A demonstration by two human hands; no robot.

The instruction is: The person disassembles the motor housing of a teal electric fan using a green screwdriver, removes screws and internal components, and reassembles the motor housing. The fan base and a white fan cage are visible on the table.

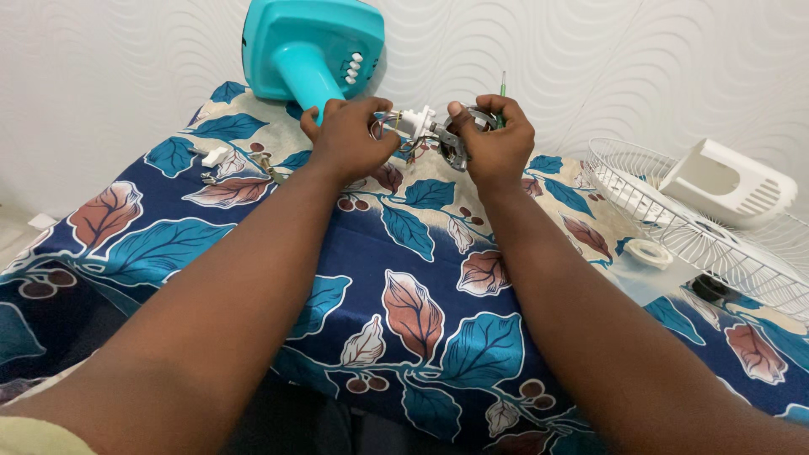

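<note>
Nearest the camera, two bare forearms reach forward over a cloth (421,253) printed with teal and rust leaves on dark blue, which covers the whole work surface. Taking the teal fan base (312,46) at the far edge of the cloth as the landmark, both hands meet just below and to the right of it, raised a little above the cloth. The left hand (347,139) is closed around one end of a small motor assembly (417,125), a white plastic part with thin wires and a grey metal bracket, and its fingers curl over the wired end directly under the base's column. The right hand (497,139) grips the metal bracket end of the same assembly, and a thin green-handled tool (503,84) stands up from between its fingers; how that tool is pinched cannot be told. The assembly spans the gap between the two hands, held by both. Below and to the left of the fan base, small loose parts lie on the cloth: a white plastic piece (216,156) and some metal screws or fittings (263,162) beside it. Well to the right of the base, a white wire fan guard (708,236) lies flat, with a white plastic motor cover (729,181) resting on it and a small white ring (649,253) at its near edge. The fan base itself lies tipped against the patterned white wall (548,50), its button row facing right.
</note>
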